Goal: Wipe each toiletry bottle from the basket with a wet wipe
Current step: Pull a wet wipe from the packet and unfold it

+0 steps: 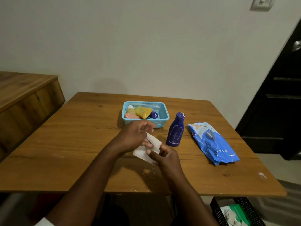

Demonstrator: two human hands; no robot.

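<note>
Both hands hold a white wet wipe above the middle of the wooden table. My left hand grips its upper part, fingers curled round it. My right hand pinches its lower right edge. A tall dark blue bottle stands upright to the right of the hands. Behind the hands sits a light blue basket with a yellow bottle, a peach bottle, a small white-capped bottle and a small dark blue bottle lying in it.
A blue wet-wipe pack lies on the table's right side. A wooden cabinet stands to the left. A dark door is at the right, and a black mesh bin sits on the floor below the table's near right corner.
</note>
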